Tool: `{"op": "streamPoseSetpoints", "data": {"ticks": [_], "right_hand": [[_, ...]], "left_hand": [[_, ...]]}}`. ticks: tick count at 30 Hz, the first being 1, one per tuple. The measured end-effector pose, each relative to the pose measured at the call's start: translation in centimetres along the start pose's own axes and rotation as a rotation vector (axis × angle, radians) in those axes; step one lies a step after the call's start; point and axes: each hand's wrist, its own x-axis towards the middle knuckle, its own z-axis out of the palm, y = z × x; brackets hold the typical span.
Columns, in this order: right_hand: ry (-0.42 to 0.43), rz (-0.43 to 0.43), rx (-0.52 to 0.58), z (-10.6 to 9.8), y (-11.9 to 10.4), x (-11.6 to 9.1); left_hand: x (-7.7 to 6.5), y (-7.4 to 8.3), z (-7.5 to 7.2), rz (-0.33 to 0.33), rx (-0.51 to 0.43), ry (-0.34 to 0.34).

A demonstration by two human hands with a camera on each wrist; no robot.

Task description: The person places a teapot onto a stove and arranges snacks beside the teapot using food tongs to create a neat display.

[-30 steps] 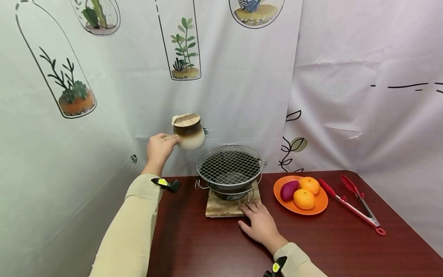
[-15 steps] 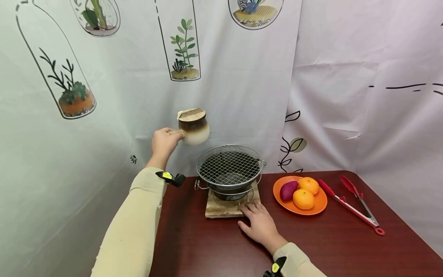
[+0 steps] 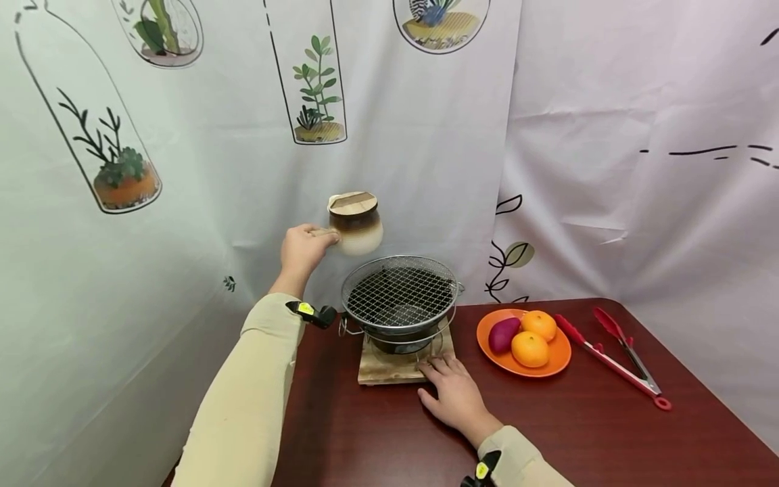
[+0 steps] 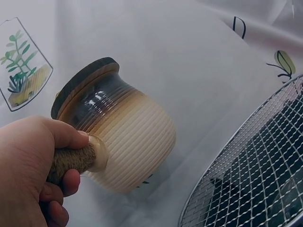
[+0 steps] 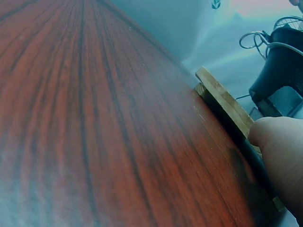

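Observation:
My left hand [image 3: 306,251] grips the twine-wrapped side handle [image 4: 71,163] of a ceramic pot [image 4: 135,135], brown at the top and cream below. A flat wooden lid [image 3: 353,202] covers the pot, which hangs in the air behind and above the left side of a round grill. The grill has a wire mesh top [image 3: 402,297] over a black bowl and stands on a wooden board [image 3: 386,368]. At the board's front right corner, my right hand [image 3: 456,399] lies with fingers extended, fingertips on the edge of the wood. In the right wrist view only part of this hand shows beside the board [image 5: 225,101].
Right of the grill, an orange plate [image 3: 523,370] holds a purple sweet potato [image 3: 504,335] and two oranges [image 3: 530,349]. Red-handled tongs [image 3: 629,365] lie spread at the far right of the dark red table [image 3: 548,433]. A printed curtain [image 3: 426,149] hangs behind.
My left hand has carried the pot to the right, and slightly up at first, bringing it toward the grill. The right hand stays at the board. The head view has shifted slightly.

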Motion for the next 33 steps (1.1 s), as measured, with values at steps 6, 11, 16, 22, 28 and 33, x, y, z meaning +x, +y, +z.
{"op": "streamPoseSetpoints", "data": {"ticks": [6, 11, 16, 22, 28, 33], "right_hand": [[0.002, -0.005, -0.005, -0.1, 0.1, 0.1], [0.013, -0.012, -0.010, -0.1, 0.2, 0.2], [0.015, -0.025, -0.004, 0.1, 0.2, 0.1], [0.013, -0.019, -0.019, 0.1, 0.3, 0.0], [0.013, -0.020, -0.012, 0.4, 0.2, 0.1], [0.005, -0.012, -0.029, 0.5, 0.2, 0.1]], "left_hand": [[-0.1, 0.5, 0.8, 0.013, -0.017, -0.021], [-0.2, 0.5, 1.6, 0.037, -0.074, -0.029], [-0.2, 0.0, 2.5, 0.048, -0.095, -0.044], [-0.3, -0.6, 3.5, 0.070, -0.095, -0.062], [-0.5, -0.9, 4.2, 0.082, -0.085, -0.080], [-0.4, -1.4, 4.9, 0.090, -0.105, -0.103]]}}
